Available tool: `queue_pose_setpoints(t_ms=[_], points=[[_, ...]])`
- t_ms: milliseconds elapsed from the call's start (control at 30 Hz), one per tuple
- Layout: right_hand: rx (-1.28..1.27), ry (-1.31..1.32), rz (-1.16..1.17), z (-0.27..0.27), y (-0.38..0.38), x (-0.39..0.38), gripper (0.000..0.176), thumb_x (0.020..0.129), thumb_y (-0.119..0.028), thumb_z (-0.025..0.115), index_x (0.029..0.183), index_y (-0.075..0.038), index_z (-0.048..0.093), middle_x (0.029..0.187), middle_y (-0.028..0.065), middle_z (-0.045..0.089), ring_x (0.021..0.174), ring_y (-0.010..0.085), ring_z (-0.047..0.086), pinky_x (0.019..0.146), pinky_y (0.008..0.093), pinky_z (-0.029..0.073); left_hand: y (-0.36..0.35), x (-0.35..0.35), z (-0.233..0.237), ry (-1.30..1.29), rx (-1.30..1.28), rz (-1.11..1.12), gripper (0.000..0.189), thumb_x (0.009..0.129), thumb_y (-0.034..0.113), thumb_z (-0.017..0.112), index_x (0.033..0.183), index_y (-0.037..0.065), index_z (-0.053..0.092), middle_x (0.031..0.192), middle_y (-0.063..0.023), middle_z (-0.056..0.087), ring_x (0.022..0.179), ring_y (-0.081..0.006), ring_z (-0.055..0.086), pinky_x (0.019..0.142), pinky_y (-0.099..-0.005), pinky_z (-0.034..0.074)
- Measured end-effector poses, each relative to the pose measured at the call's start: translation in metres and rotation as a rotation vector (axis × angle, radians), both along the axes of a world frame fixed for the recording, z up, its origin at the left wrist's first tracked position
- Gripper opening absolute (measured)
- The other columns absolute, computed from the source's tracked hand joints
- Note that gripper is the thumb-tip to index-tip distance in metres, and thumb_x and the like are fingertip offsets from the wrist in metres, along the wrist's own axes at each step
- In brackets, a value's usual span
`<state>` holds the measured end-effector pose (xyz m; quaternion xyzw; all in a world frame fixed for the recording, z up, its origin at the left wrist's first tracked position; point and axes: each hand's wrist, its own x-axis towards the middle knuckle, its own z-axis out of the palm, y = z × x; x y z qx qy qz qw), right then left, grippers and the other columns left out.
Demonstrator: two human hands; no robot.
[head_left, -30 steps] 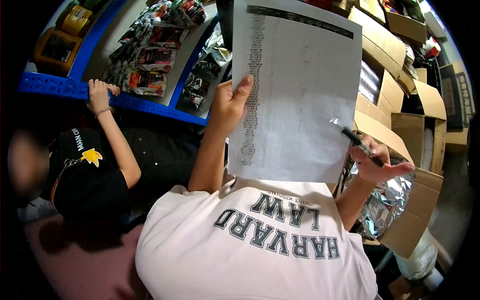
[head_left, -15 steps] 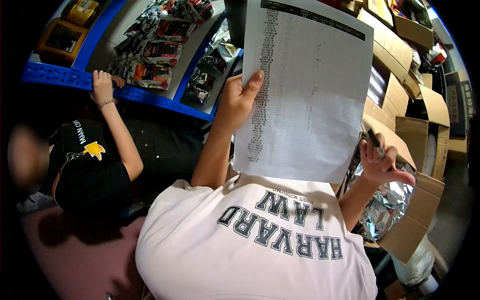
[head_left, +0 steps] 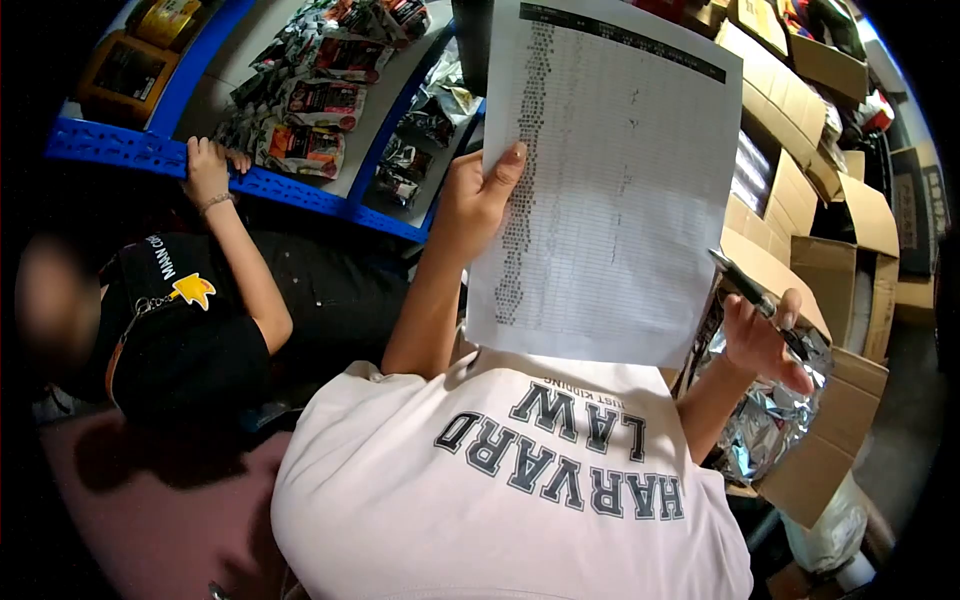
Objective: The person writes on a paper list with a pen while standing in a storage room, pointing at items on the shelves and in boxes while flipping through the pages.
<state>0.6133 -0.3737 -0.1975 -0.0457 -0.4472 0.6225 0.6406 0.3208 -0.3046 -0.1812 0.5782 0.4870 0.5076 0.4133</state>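
Head view: holding up a printed sheet (head_left: 600, 200) in the upper middle of the frame, printed face toward the camera. Gripping it at its left edge with the left hand (head_left: 478, 205), thumb laid over the print, other fingers hidden behind the paper. Bearing a black header band (head_left: 620, 40) across the top, a dark column of print down the left side and faint marks near the middle, all too small to read. Just right of the sheet, gripping a black pen (head_left: 750, 287) among the fingers of the right hand (head_left: 755, 345). Aiming the pen's upper end at the sheet's right edge; cannot tell whether touching.

Wearing a pale T-shirt (head_left: 500, 550) lettered HARVARD LAW, across the bottom middle. Showing at left a co-worker (head_left: 190, 375) in black, with a yellow charm (head_left: 193, 291) on a strap and a forearm (head_left: 245, 270) raised to a blue shelf frame (head_left: 110, 145). Holding, at upper left, several printed pouches (head_left: 325, 105) on that shelving. Crowding the right side with cardboard cartons (head_left: 870, 210); below the right hand, showing crumpled silver foil (head_left: 765, 435) beside a carton flap.
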Motion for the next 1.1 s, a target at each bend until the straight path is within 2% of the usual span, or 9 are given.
queue_pose_setpoints(t_ms=[133, 233, 367, 533, 633, 733, 833, 967, 1100], points=[[-0.075, -0.034, -0.073, -0.008, 0.003, 0.001, 0.042, 0.067, -0.050, 0.054, 0.075, -0.011, 0.040, 0.072, 0.0048, 0.046, 0.066, 0.0176, 0.040, 0.069, 0.0288, 0.028, 0.000, -0.001, 0.002, -0.016, -0.050, -0.027, 0.041, 0.083, 0.035, 0.044, 0.058, 0.003, 0.043, 0.049, 0.0060, 0.033, 0.047, -0.0031, 0.028, 0.043, -0.0209, 0.023], [-0.111, -0.265, -0.255, -0.012, 0.002, -0.002, 0.022, 0.081, -0.027, 0.046, 0.074, -0.007, 0.039, 0.072, 0.0073, 0.047, 0.073, 0.0222, 0.045, 0.082, 0.0332, 0.029, -0.001, -0.003, 0.002, -0.023, -0.104, -0.047, 0.040, 0.083, 0.034, 0.044, 0.058, 0.003, 0.043, 0.049, 0.0061, 0.033, 0.047, -0.0030, 0.028, 0.043, -0.0207, 0.023], [-0.228, -0.135, -0.195, -0.002, 0.008, -0.005, 0.015, 0.076, -0.010, 0.051, 0.071, -0.004, 0.038, 0.049, -0.0004, 0.039, 0.043, 0.0060, 0.034, 0.095, 0.0388, 0.024, -0.002, -0.003, 0.003, -0.039, -0.121, -0.044, 0.040, 0.083, 0.034, 0.044, 0.059, 0.002, 0.045, 0.049, 0.0058, 0.034, 0.047, -0.0028, 0.029, 0.044, -0.0202, 0.024], [-0.187, -0.175, -0.408, -0.007, 0.012, -0.008, 0.024, 0.078, -0.014, 0.051, 0.063, -0.009, 0.033, 0.041, -0.0049, 0.028, 0.035, 0.0025, 0.024, 0.098, 0.0407, 0.018, 0.001, -0.004, -0.003, -0.063, -0.020, -0.041, 0.039, 0.084, 0.033, 0.044, 0.060, 0.001, 0.046, 0.050, 0.0052, 0.036, 0.048, -0.0029, 0.030, 0.044, -0.0202, 0.025], [-0.241, 0.070, -0.254, -0.006, 0.014, -0.010, 0.024, 0.080, -0.014, 0.049, 0.064, -0.009, 0.032, 0.040, -0.0059, 0.027, 0.033, 0.0024, 0.023, 0.098, 0.0408, 0.018, 0.004, -0.004, -0.001, -0.063, -0.012, -0.034, 0.038, 0.084, 0.032, 0.045, 0.061, 0.001, 0.046, 0.050, 0.0049, 0.037, 0.048, -0.0031, 0.030, 0.044, -0.0202, 0.026], [-0.221, -0.035, -0.243, -0.004, 0.018, -0.011, 0.021, 0.083, -0.017, 0.043, 0.068, -0.010, 0.031, 0.040, -0.0056, 0.021, 0.041, 0.0050, 0.024, 0.099, 0.0411, 0.016, 0.008, -0.008, 0.000, -0.057, -0.039, -0.038, 0.038, 0.084, 0.032, 0.044, 0.063, 0.001, 0.048, 0.051, 0.0044, 0.039, 0.048, -0.0032, 0.031, 0.044, -0.0201, 0.027], [-0.238, -0.213, -0.302, -0.001, 0.021, -0.013, 0.022, 0.084, -0.020, 0.043, 0.067, -0.010, 0.031, 0.039, -0.0052, 0.021, 0.040, 0.0052, 0.024, 0.098, 0.0401, 0.018, 0.009, -0.006, 0.005, -0.082, -0.024, -0.015, 0.039, 0.084, 0.033, 0.044, 0.065, 0.000, 0.050, 0.051, 0.0038, 0.041, 0.048, -0.0032, 0.034, 0.045, -0.0199, 0.028], [-0.190, -0.006, -0.214, 0.004, 0.022, -0.020, 0.023, 0.084, -0.018, 0.043, 0.067, -0.010, 0.031, 0.038, -0.0050, 0.021, 0.037, 0.0049, 0.021, 0.098, 0.0386, 0.019, 0.011, -0.010, 0.008, -0.069, -0.041, -0.038, 0.039, 0.084, 0.034, 0.043, 0.068, -0.001, 0.052, 0.052, 0.0030, 0.044, 0.048, -0.0033, 0.036, 0.045, -0.0197, 0.030], [-0.305, -0.143, -0.367, 0.002, 0.023, -0.017, 0.020, 0.082, -0.012, 0.045, 0.066, -0.010, 0.033, 0.040, -0.0062, 0.025, 0.033, 0.0028, 0.021, 0.097, 0.0385, 0.024, 0.012, -0.012, 0.012, -0.046, -0.057, -0.062, 0.039, 0.084, 0.034, 0.043, 0.068, -0.001, 0.052, 0.052, 0.0032, 0.043, 0.047, -0.0036, 0.035, 0.044, -0.0199, 0.029]])
